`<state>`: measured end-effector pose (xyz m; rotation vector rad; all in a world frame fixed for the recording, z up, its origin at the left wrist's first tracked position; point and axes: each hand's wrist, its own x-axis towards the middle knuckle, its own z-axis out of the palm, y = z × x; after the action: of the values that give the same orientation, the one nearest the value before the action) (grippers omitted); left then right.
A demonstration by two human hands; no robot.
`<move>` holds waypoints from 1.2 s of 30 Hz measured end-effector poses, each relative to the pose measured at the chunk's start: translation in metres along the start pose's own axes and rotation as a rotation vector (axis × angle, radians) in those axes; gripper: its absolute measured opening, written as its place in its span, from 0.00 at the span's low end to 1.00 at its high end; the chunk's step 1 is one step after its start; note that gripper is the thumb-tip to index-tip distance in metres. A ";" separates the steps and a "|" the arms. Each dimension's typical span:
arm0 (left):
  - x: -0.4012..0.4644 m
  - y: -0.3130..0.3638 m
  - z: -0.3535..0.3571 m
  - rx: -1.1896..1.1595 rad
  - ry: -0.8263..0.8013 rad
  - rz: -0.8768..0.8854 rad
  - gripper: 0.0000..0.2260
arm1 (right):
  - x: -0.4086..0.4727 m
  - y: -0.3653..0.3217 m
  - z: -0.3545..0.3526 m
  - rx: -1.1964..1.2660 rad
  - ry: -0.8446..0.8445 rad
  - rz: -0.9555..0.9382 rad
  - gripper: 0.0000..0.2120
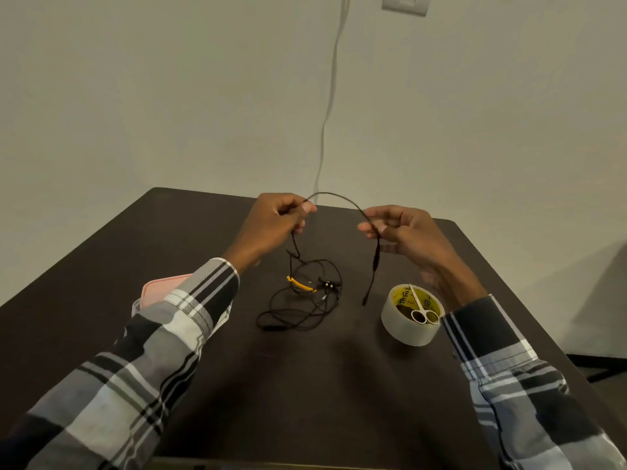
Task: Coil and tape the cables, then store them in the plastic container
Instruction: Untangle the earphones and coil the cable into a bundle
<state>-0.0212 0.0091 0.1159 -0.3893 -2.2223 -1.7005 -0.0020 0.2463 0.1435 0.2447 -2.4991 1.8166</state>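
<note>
A thin black cable [334,196] arcs in the air between both hands above the dark table [305,385]. My left hand [271,222] pinches it at the left, and my right hand [403,232] pinches it at the right. From the right hand one end hangs down with a small plug [364,300] just over the table. The rest of the cable lies in a loose tangle [298,300] on the table, with yellow parts in it. A plastic container with a pink lid [159,286] sits at the left, mostly hidden behind my left sleeve.
A roll of clear tape [409,325] stands at the right with small white scissors [422,308] lying on top of it. A white cord [330,96] runs down the wall behind the table. The table's right edge is close to my right sleeve.
</note>
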 end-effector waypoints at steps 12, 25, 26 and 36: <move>0.002 0.034 0.010 0.097 -0.289 0.088 0.12 | 0.005 -0.012 0.025 -0.177 0.029 -0.304 0.05; -0.004 0.011 -0.023 0.023 -0.166 -0.028 0.11 | 0.025 0.000 -0.013 0.012 0.398 -0.204 0.04; -0.004 0.011 -0.023 0.014 -0.162 -0.031 0.11 | 0.027 0.006 -0.012 -0.044 0.366 -0.182 0.04; -0.002 0.017 0.001 0.126 -0.196 0.058 0.06 | 0.009 0.001 0.033 -0.326 0.019 -0.419 0.14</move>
<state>-0.0126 0.0142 0.1299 -0.6059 -2.4159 -1.5414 -0.0087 0.2147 0.1335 0.6679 -2.4421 1.2328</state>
